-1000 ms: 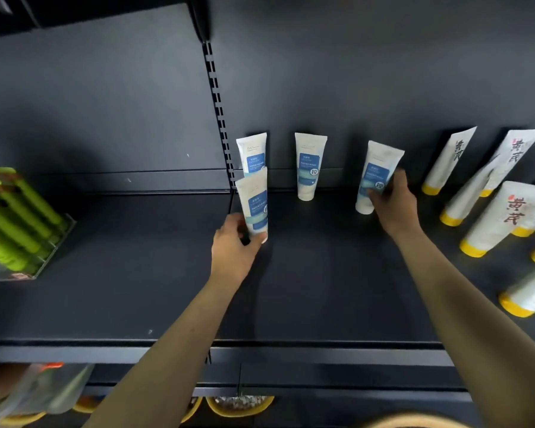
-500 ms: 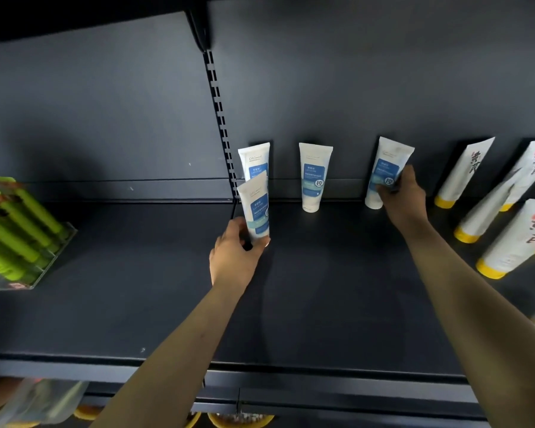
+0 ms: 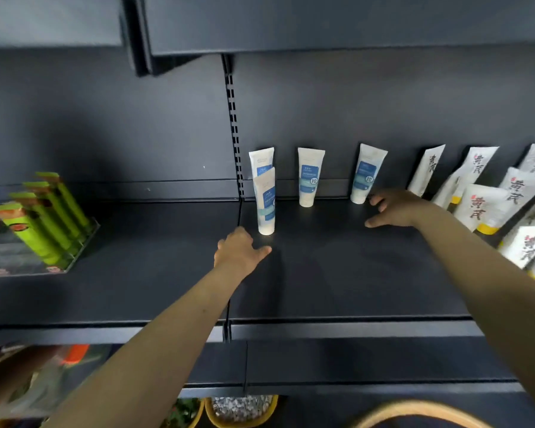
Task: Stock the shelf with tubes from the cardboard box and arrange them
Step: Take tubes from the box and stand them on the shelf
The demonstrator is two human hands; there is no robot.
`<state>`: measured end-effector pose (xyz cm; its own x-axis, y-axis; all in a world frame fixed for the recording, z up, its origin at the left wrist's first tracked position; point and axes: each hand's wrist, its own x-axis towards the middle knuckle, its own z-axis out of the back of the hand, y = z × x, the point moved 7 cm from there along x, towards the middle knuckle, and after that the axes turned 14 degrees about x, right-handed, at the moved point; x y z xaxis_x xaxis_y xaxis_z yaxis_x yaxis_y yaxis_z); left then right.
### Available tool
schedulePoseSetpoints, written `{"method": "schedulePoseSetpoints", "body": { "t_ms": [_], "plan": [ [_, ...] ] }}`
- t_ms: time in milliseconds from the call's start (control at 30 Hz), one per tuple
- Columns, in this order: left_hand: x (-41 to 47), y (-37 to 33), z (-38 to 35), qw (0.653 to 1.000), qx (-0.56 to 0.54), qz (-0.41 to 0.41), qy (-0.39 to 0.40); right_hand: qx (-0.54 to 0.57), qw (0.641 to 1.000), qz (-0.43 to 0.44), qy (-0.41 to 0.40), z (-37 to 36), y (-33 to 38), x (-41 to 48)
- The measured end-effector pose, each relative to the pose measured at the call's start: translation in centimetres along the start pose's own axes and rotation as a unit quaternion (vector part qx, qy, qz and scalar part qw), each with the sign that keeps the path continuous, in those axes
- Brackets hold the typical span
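Note:
Several white tubes with blue labels stand cap-down on the dark shelf [image 3: 337, 273]. One tube [image 3: 265, 205] stands in front of another [image 3: 261, 160] at the left. A third tube [image 3: 309, 177] is at the back middle, and a fourth [image 3: 366, 174] leans against the back wall to the right. My left hand [image 3: 240, 253] hovers open just below the front tube, apart from it. My right hand [image 3: 393, 208] rests open on the shelf just right of the fourth tube's cap. The cardboard box is out of sight.
Green tubes [image 3: 47, 214] sit in a clear tray at the shelf's left. White tubes with yellow caps [image 3: 488, 208] crowd the right side. An upper shelf [image 3: 322, 23] hangs overhead. Round baskets [image 3: 241, 409] show on the level below.
Both hands have let go of their tubes and drawn back. The left tube now stands alone in front; the right tube stands against the back wall.

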<state>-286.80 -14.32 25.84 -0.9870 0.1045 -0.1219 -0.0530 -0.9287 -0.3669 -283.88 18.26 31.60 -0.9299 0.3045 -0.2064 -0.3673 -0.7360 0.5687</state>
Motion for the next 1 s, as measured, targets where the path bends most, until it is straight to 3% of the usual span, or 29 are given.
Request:
{"method": "schedulePoseSetpoints", "body": {
  "t_ms": [100, 267, 533, 733, 1000],
  "plan": [
    [-2.6, -0.5, 2.9, 0.995, 0.025, -0.092, 0.018, -0.064, 0.998, -0.009, 0.027, 0.4, 2.6, -5.2],
    [-8.1, -1.7, 7.8, 0.972, 0.014, -0.233, 0.011, -0.057, 0.998, -0.003, 0.020, 0.3, 6.8, -15.1],
    [-18.0, -2.4, 10.4, 0.931, 0.060, -0.355, -0.065, -0.058, 0.998, -0.014, 0.011, -2.8, 7.7, -28.8],
    [-25.0, -4.5, 7.0, 0.873, 0.108, -0.452, -0.148, -0.121, 0.991, 0.012, -0.065, -4.5, 4.6, -36.5],
    [-30.9, -9.0, -2.8, 0.815, 0.089, -0.555, -0.142, -0.107, 0.981, -0.009, -0.163, -6.2, -4.3, -43.4]
  ]
}}
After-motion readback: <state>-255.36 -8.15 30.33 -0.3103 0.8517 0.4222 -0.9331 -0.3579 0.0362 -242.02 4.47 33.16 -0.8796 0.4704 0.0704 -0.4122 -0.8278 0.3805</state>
